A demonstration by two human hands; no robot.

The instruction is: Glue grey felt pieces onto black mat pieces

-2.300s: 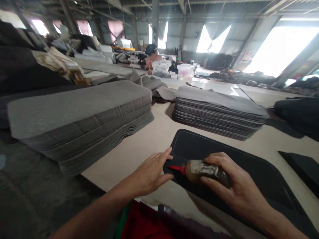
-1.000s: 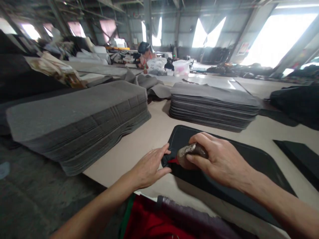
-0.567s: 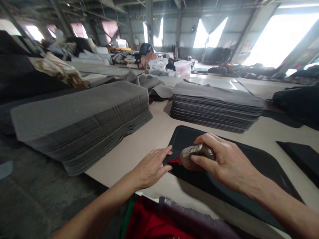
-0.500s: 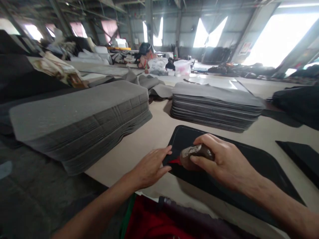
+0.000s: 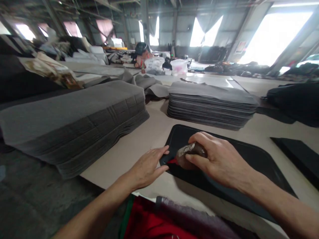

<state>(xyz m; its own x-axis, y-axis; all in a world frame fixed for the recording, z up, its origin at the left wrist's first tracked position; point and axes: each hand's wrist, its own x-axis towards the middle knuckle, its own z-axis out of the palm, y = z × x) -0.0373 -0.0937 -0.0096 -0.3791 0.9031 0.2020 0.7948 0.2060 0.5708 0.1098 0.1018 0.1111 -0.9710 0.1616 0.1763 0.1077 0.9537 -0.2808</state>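
A black sheet with rounded corners [image 5: 239, 156] lies flat before me, a faint line running inside its border. My right hand [image 5: 216, 156] is wrapped round a brown squeeze bottle with a red nozzle [image 5: 184, 156]. The bottle is tilted, its nozzle pointing down and left at the sheet's near left corner. Beside that corner rests my left hand [image 5: 148, 167], fingers stretched out and thumb apart, fingertips at the sheet's left edge. A small pale mark shows on the corner near the nozzle tip.
Tall stacks of grey sheets stand on the left [image 5: 99, 122] and behind the black sheet [image 5: 211, 104]. Another black piece [image 5: 296, 159] lies at right, near a dark heap [image 5: 294, 103]. Farther back, a person [image 5: 142, 54] is beside white plastic bags [image 5: 154, 64].
The view has shifted slightly, so most things sit a little further left. The nozzle has moved slightly off the corner, and a small pale mark now shows there.
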